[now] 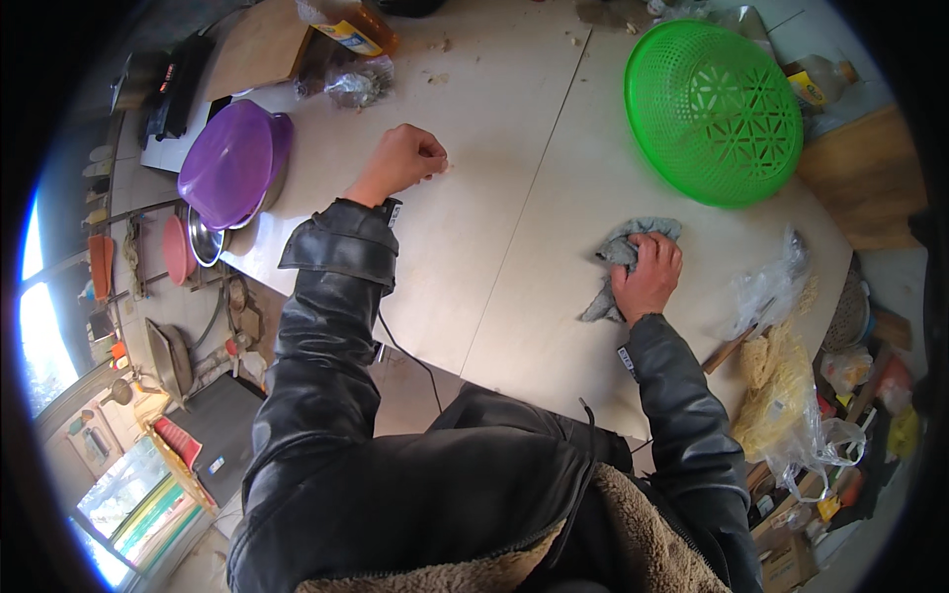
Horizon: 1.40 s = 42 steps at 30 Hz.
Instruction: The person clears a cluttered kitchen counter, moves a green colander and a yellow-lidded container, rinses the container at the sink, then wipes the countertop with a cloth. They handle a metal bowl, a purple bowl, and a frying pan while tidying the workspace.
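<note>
My right hand [647, 274] grips a crumpled grey cloth [621, 252] that lies on the light tabletop [511, 244], right of a seam in the surface. Over the left part of the table is my left hand [408, 158], its thumb and fingertips pinched together. A tiny pale bit shows at those fingertips, too small to name. A green plastic colander [715, 115] sits beyond my right hand, its perforated base facing up. Small crumbs [437, 77] are scattered near the far side of the table.
At left, a purple plastic basin [230, 167] rests over a metal bowl [205, 237]. A bottle of amber liquid [356, 33] and crumpled clear plastic [361, 81] lie farther back. On the right are a bag of dried noodles [775, 400], a clear bag [767, 285] and a wooden board [864, 181].
</note>
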### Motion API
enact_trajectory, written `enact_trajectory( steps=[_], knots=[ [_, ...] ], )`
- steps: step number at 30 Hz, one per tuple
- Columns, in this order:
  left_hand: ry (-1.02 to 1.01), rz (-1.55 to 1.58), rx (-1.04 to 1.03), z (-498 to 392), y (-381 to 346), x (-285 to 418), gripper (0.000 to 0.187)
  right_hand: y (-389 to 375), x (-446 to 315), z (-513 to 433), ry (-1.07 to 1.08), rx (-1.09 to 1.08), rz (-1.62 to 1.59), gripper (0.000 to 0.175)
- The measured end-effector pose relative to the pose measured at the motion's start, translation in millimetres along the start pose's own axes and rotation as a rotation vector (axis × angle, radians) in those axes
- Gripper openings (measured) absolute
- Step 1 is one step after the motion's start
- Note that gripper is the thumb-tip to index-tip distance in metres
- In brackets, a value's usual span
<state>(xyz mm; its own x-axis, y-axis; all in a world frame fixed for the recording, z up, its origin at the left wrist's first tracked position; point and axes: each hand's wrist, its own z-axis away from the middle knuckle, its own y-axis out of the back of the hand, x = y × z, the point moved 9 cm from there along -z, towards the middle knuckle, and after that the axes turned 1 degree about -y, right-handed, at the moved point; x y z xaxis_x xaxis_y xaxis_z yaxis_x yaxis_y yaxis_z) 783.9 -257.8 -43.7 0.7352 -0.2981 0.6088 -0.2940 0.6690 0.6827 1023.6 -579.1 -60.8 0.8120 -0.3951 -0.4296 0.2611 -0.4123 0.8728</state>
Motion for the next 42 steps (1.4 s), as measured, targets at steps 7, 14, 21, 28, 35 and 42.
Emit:
enact_trajectory(
  steps=[7,14,21,28,35,42],
  knots=[
    [0.146,0.121,-0.033,49,-6,-18,0.021,-1,1,1,0.01,0.022,-0.005,0.037],
    [0.325,0.247,0.05,79,-22,-58,0.027,-1,1,0,0.008,0.028,0.008,0.036],
    [0.343,0.507,0.073,82,-19,-88,0.021,1,0,1,0.02,0.054,-0.001,0.034],
    [-0.327,-0.298,0.538,59,4,-8,0.026,0,0,1,0.029,0.055,0.002,0.036],
    [-0.173,-0.641,0.281,22,-24,3,0.012,-1,0,2,0.04,0.061,0.026,0.036],
    [-0.052,-0.337,0.487,64,4,-33,0.01,-2,3,3,0.024,0.052,0.022,0.036]
  ],
)
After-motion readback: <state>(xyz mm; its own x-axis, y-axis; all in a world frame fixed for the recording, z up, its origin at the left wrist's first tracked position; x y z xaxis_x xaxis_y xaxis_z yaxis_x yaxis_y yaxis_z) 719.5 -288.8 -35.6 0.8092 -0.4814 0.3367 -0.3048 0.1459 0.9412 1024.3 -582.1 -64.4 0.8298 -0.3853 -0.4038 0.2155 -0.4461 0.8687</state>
